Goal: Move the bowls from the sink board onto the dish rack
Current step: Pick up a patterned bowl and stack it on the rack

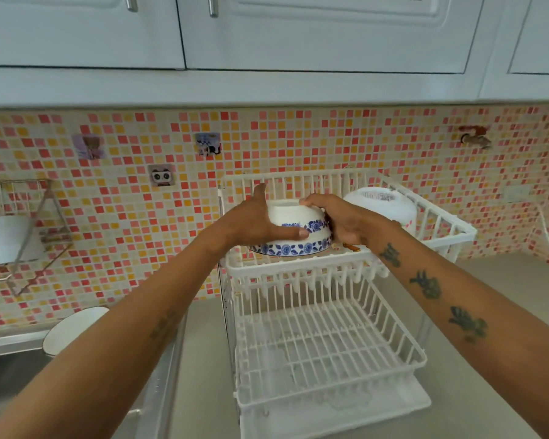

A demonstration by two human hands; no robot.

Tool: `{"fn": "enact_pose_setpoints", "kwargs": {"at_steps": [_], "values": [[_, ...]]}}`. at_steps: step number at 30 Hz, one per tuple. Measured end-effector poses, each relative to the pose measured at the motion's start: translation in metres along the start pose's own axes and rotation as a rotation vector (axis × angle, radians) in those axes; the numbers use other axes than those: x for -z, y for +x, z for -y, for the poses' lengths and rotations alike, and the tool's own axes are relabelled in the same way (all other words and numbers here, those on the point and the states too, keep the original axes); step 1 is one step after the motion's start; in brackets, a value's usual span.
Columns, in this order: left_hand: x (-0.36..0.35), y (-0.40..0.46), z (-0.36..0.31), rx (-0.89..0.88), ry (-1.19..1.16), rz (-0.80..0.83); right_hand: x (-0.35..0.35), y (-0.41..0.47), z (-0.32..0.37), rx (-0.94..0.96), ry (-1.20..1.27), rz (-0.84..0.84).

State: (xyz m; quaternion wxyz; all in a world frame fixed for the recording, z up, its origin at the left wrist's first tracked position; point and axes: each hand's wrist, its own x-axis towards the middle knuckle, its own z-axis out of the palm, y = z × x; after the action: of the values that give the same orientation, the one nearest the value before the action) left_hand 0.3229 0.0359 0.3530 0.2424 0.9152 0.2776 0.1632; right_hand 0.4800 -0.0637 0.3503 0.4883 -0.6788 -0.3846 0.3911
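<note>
A white bowl with a blue flower band [293, 231] is upside down over the top tier of the white two-tier dish rack [450, 228]. My left hand [254, 220] grips its left side and my right hand [346, 221] grips its right side. Whether the bowl's rim touches the rack wires I cannot tell. A plain white bowl [384, 207] lies upside down on the right of the same tier. Another white bowl [73, 327] leans at the sink board on the left, partly hidden by my left forearm.
The rack's lower tier [324, 350] holds nothing and stands on a white drip tray on the grey counter. A steel sink [10, 375] lies at the lower left. A wire wall holder with a white cup [7, 239] hangs left. Cabinets hang overhead.
</note>
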Motion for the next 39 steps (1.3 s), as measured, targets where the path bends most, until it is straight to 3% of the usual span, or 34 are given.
{"fn": "enact_pose_setpoints", "kwargs": {"at_steps": [9,33,36,39], "values": [[-0.008,0.000,0.001,-0.016,0.407,0.017,-0.008,-0.007,-0.001,0.027,-0.139,-0.037],[-0.006,-0.008,0.001,-0.039,0.459,0.015,-0.019,-0.018,0.002,0.004,-0.189,-0.067],[-0.003,-0.010,0.002,-0.055,0.434,0.039,-0.027,-0.013,0.005,-0.031,-0.171,-0.174],[0.005,-0.011,0.005,-0.098,0.261,0.037,-0.039,-0.007,0.012,0.054,-0.348,-0.387]]}}
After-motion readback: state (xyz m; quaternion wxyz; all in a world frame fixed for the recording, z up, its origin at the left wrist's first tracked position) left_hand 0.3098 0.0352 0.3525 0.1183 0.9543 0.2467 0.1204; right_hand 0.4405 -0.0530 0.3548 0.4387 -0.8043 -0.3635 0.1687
